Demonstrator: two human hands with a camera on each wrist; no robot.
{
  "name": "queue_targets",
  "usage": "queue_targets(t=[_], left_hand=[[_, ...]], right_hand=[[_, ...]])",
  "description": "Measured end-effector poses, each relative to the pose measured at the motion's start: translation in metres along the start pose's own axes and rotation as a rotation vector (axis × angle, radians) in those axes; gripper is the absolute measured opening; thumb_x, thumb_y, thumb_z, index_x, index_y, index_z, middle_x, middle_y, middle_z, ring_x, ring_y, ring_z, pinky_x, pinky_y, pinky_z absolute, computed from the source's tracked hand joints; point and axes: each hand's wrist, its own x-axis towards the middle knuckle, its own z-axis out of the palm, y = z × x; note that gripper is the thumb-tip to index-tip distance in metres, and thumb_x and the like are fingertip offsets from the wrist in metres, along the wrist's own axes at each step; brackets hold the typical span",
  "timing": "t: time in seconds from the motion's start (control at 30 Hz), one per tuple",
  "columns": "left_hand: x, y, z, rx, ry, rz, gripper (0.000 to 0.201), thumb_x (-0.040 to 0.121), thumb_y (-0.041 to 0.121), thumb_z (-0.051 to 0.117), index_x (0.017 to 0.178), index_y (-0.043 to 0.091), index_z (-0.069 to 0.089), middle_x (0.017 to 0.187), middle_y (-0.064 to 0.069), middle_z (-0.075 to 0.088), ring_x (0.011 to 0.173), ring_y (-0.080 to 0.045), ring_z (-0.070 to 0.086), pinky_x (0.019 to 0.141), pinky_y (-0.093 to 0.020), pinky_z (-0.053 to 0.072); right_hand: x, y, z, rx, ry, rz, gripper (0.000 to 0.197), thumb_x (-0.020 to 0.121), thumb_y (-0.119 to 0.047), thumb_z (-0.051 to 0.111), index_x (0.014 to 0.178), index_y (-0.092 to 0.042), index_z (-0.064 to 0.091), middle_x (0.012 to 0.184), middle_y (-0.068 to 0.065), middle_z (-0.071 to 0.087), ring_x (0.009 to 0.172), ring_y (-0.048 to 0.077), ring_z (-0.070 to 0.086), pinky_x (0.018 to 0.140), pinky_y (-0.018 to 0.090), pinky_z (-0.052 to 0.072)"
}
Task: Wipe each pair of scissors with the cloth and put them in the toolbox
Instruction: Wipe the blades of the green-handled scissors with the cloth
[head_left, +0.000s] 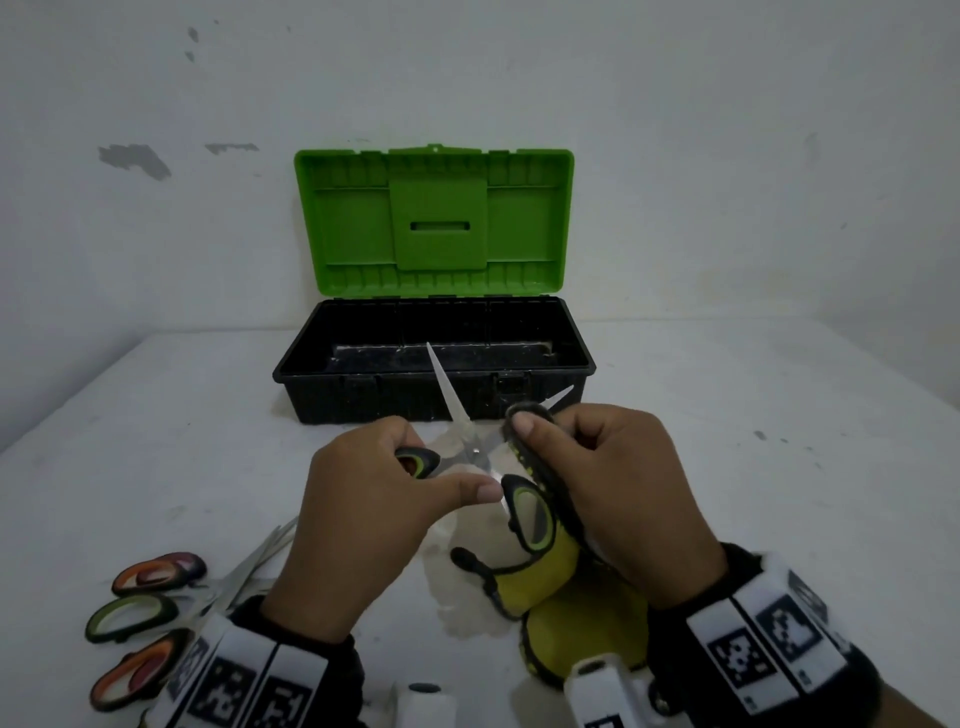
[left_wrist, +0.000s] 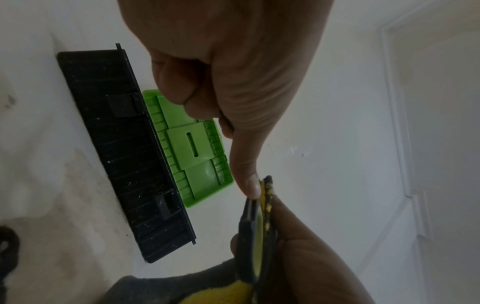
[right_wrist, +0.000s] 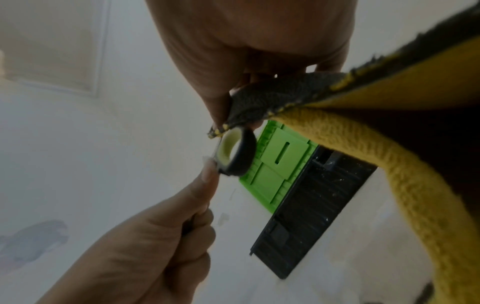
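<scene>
My left hand (head_left: 410, 483) grips one handle of a pair of black-and-green scissors (head_left: 474, 451) held above the table, blades spread wide. My right hand (head_left: 550, 431) pinches a yellow cloth with dark edging (head_left: 566, 603) around the right-hand blade; the cloth hangs down to the table. The free handle loop (right_wrist: 236, 156) sits just below the pinching fingers. The toolbox (head_left: 434, 400) stands behind the hands with its green lid (head_left: 436, 218) up, and no scissors show inside. More scissors with orange (head_left: 156, 571) and green (head_left: 130, 616) handles lie at the bottom left.
The white table (head_left: 727, 467) meets a white wall right behind the toolbox. A pale stained patch (head_left: 462, 608) marks the tabletop under the hands. The loose scissors' blades (head_left: 265, 551) point toward my left wrist.
</scene>
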Motion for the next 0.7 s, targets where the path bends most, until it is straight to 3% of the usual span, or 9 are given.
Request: queue_targets(t=[0.13, 0.27, 0.4, 0.57, 0.7], left_hand=[[0.000, 0.001, 0.000, -0.012, -0.005, 0.005, 0.059, 0.043, 0.057, 0.087, 0.056, 0.019, 0.043, 0.050, 0.011, 0.036, 0.047, -0.006, 0.035, 0.047, -0.016, 0.036], [0.000, -0.002, -0.002, -0.022, -0.022, -0.008, 0.062, 0.038, 0.065, 0.082, 0.057, 0.020, 0.043, 0.048, 0.012, 0.036, 0.046, -0.006, 0.033, 0.043, -0.017, 0.031], [-0.001, -0.002, -0.001, -0.021, -0.011, 0.028, 0.061, 0.042, 0.061, 0.084, 0.057, 0.016, 0.045, 0.047, 0.011, 0.034, 0.046, -0.006, 0.035, 0.045, -0.017, 0.035], [0.001, -0.004, -0.005, -0.019, -0.016, 0.030, 0.064, 0.040, 0.063, 0.082, 0.060, 0.013, 0.047, 0.050, 0.010, 0.037, 0.047, -0.006, 0.035, 0.046, -0.016, 0.036], [0.000, -0.002, -0.004, -0.016, -0.019, 0.048, 0.063, 0.040, 0.063, 0.083, 0.059, 0.015, 0.047, 0.049, 0.009, 0.037, 0.047, -0.005, 0.036, 0.046, -0.016, 0.036]], right_hand=[[0.007, 0.005, -0.004, 0.024, 0.074, 0.023, 0.050, 0.089, -0.038, 0.071, 0.049, -0.016, 0.051, 0.044, -0.007, 0.044, 0.044, 0.008, 0.038, 0.048, 0.022, 0.037], [-0.001, -0.002, -0.001, 0.035, 0.001, 0.007, 0.045, 0.089, -0.036, 0.071, 0.052, -0.017, 0.056, 0.046, -0.007, 0.047, 0.045, 0.006, 0.041, 0.046, 0.016, 0.037], [0.010, 0.005, -0.009, 0.038, 0.089, 0.007, 0.052, 0.089, -0.037, 0.071, 0.049, -0.013, 0.048, 0.045, -0.004, 0.041, 0.045, 0.011, 0.036, 0.049, 0.025, 0.035], [0.001, 0.002, -0.004, 0.086, -0.009, 0.022, 0.045, 0.088, -0.038, 0.071, 0.055, -0.010, 0.059, 0.047, -0.003, 0.050, 0.047, 0.012, 0.044, 0.049, 0.027, 0.041], [0.010, 0.008, -0.006, 0.137, 0.059, 0.033, 0.052, 0.088, -0.041, 0.073, 0.050, -0.012, 0.050, 0.045, -0.006, 0.041, 0.047, 0.016, 0.037, 0.051, 0.034, 0.037]])
